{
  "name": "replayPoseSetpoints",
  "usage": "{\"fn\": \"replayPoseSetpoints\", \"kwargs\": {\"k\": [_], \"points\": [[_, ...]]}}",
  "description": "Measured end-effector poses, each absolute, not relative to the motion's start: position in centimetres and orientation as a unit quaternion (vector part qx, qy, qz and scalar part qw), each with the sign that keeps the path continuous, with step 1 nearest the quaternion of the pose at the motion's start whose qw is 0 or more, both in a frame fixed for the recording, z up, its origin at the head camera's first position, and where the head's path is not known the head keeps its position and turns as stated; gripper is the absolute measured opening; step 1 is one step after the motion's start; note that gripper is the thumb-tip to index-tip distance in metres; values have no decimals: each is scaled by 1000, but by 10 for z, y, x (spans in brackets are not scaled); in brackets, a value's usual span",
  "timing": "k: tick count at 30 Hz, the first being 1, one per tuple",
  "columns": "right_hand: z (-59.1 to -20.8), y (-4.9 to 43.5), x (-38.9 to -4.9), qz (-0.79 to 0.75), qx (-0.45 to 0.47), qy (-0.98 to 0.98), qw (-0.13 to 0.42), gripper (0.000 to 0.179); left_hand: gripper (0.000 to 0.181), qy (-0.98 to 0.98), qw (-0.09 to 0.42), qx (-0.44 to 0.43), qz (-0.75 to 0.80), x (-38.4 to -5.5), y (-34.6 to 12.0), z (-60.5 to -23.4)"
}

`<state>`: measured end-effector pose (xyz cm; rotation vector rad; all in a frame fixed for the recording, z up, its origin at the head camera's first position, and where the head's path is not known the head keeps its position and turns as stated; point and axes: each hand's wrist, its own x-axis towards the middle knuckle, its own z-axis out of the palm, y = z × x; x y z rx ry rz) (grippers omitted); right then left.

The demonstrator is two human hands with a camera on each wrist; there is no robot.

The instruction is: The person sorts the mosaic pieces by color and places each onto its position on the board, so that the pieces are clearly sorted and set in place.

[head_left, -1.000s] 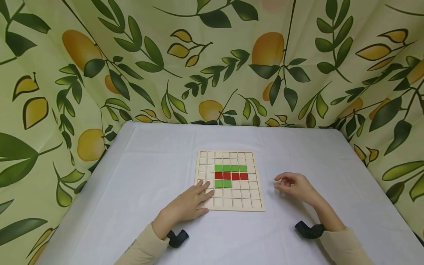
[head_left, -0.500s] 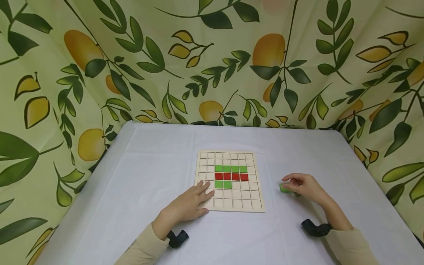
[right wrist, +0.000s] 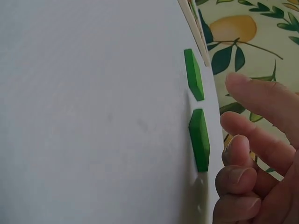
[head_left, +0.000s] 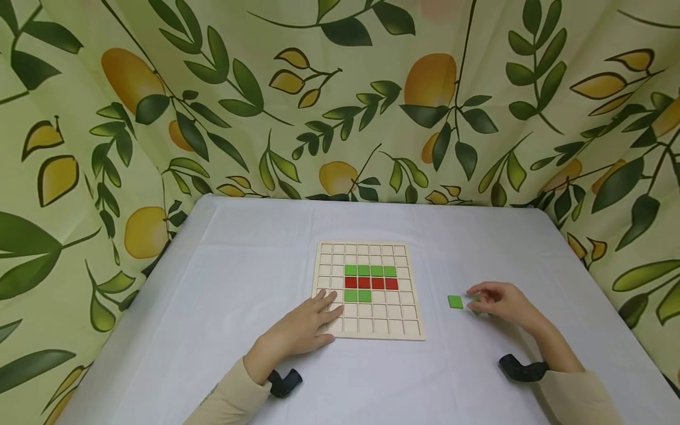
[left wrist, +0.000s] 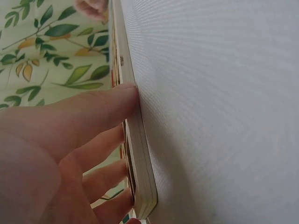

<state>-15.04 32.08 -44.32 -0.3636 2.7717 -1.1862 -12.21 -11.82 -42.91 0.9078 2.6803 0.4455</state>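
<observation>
A pale wooden grid board [head_left: 390, 324] lies on the table, holding rows of green tiles [head_left: 363, 270] and red tiles [head_left: 370, 283]. My left hand [head_left: 308, 321] rests on its near left corner with fingers spread; the thumb [left wrist: 112, 105] touches the board's side in the left wrist view. To the right of the board, one loose green tile [head_left: 455, 301] lies flat on the cloth. My right hand [head_left: 502, 304] hovers beside a second green tile [right wrist: 200, 140], partly hidden by the fingers in the head view. Its thumb and forefinger are apart, with nothing pinched between them.
A white cloth [head_left: 255, 248] covers the table. Behind and at both sides hangs a curtain [head_left: 340, 106] printed with leaves and fruit. Black wrist mounts [head_left: 523, 369] stick out below both hands.
My right hand has put one green tile down right of the board and drawn off to the right, to the other loose tile. The left hand has stayed put.
</observation>
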Motion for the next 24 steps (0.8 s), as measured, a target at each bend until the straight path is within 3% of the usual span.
{"fn": "replayPoseSetpoints", "kwargs": {"k": [7, 24], "points": [[-447, 338, -146, -403, -106, 907, 61, 32, 56, 927, 140, 312, 154, -122, -118, -430], [-451, 357, -156, -455, -229, 851, 129, 32, 56, 927, 140, 311, 158, -123, -118, -430]]}}
